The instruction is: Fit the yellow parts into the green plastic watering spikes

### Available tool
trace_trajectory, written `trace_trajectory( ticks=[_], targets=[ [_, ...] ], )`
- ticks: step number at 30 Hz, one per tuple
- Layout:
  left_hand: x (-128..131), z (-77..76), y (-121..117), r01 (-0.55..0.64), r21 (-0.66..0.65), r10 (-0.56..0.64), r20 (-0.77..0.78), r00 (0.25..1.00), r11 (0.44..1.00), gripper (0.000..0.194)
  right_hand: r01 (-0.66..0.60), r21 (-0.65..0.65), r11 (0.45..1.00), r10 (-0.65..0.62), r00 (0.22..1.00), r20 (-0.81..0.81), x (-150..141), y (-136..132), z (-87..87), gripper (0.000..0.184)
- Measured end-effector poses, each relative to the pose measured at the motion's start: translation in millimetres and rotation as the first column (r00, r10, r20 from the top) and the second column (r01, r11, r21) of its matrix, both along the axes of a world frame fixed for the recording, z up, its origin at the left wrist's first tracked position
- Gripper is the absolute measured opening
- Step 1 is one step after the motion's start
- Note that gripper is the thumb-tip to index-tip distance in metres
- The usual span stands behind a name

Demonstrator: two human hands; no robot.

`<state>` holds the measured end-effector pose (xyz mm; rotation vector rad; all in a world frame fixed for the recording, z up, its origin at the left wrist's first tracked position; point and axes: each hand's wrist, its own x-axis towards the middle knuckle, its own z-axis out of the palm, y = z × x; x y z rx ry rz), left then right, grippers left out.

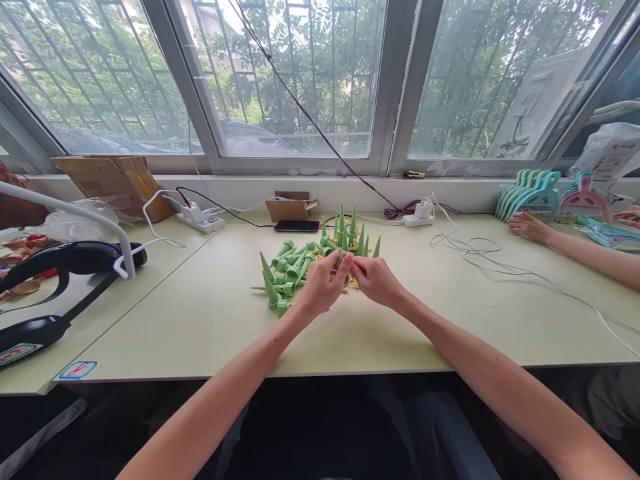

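My left hand is closed round a green plastic watering spike, whose tip pokes up between the fingers. Right against it, my right hand pinches at the same spot; whatever sits between its fingertips is too small and covered to name. To the left lies a heap of green pointed spikes with ribbed caps, some on their sides and some tip up. Behind my hands several more spikes stand upright. Small yellow pieces show under and around my fingers, partly hidden.
A phone lies before a small cardboard box. Power strips and a loose white cable run along the table. Black headgear lies at left. At right, a co-worker's hand touches teal plastic hangers.
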<state>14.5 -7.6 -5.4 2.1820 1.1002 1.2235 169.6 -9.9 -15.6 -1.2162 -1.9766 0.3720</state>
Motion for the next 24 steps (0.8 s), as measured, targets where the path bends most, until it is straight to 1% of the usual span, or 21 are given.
trace_trajectory(
  ticks=[4,8,13,20,24],
  targets=[
    [-0.1,2.8,-1.5,-0.009,-0.003,0.009,-0.022,1.000,1.000,0.039,0.004,0.007,1.000,-0.004,1.000,-0.002,-0.1,-0.4,0.5,0.037],
    [-0.6,0.3,-0.2,0.032,0.006,-0.031,-0.012,0.999,0.999,0.031,0.019,0.034,0.999,-0.019,1.000,0.008,0.6,0.8,-0.3,0.035],
    [-0.9,-3.1,1.7,0.049,0.037,-0.047,-0.032,0.998,0.998,0.024,0.048,0.047,0.998,-0.048,0.999,0.006,0.8,1.7,-1.3,0.031],
    [-0.7,-3.0,1.0,0.063,0.052,-0.063,-0.004,0.998,0.997,0.023,0.042,0.047,0.998,-0.041,0.999,-0.008,0.8,1.9,-1.7,0.030],
    [-0.7,-3.1,0.7,0.063,0.036,-0.062,-0.021,0.998,0.997,0.023,0.040,0.056,0.998,-0.039,0.999,-0.007,1.4,3.0,-2.7,0.029]
  ],
)
